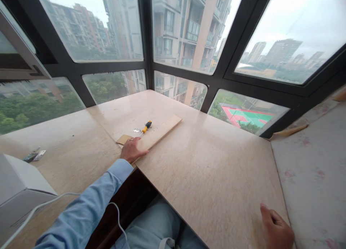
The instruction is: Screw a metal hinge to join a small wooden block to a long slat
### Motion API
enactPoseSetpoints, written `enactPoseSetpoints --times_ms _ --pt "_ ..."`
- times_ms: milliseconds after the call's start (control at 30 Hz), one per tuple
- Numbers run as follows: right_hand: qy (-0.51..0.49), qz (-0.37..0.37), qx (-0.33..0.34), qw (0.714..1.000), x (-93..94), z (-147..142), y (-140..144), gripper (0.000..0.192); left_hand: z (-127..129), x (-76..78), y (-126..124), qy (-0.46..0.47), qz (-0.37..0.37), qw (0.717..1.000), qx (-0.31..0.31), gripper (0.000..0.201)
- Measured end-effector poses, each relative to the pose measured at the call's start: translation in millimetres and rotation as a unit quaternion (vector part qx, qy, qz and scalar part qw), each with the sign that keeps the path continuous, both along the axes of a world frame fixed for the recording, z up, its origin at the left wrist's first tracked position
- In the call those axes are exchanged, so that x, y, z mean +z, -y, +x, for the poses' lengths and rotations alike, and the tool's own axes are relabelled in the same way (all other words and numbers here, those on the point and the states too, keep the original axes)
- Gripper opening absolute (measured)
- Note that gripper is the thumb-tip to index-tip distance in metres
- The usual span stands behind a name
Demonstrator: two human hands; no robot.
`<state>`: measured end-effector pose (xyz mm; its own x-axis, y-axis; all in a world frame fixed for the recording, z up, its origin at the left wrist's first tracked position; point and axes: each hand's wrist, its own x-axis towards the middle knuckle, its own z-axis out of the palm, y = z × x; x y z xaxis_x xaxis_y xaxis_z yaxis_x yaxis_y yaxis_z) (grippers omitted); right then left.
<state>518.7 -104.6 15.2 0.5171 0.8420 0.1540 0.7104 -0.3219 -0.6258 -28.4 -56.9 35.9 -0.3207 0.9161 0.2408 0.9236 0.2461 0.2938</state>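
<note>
My left hand (132, 150) is closed over the near end of a flat wooden board (166, 128), the thumb along its near edge. On the board lies a screwdriver (147, 126) with a yellow and black handle, its shaft running toward my fingers. A small metal hinge (136, 130) sits just beyond, and tiny dark bits are scattered near the handle. Next to my fingers is a brown piece (123, 139), perhaps sandpaper or card. Far to the right, my right hand (278, 227) is curled over the countertop with the thumb raised; whatever its fingers may hold is hidden.
The stone-look countertop (211, 169) runs to the window frames. At left stand a white box (21, 191) and, behind it, some metal hardware (35, 155). A white cable (65, 194) crosses under my left sleeve. A papered wall (310, 169) borders the right side.
</note>
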Motion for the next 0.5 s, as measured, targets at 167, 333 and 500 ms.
enactPoseSetpoints --times_ms 167,333,500 --pt "-0.021 0.022 0.002 1.0 -6.3 2 -1 0.046 42 10.3 13 0.107 0.066 0.992 0.0 0.076" --pt "-0.054 0.066 0.019 0.996 -11.6 -3 -2 0.045 110 41.7 8 0.366 0.07 0.928 0.016 0.084" --pt "-0.086 0.109 0.015 0.99 -17.4 -4 -7 0.045 183 58.7 -5 0.494 0.052 0.867 -0.037 0.075"
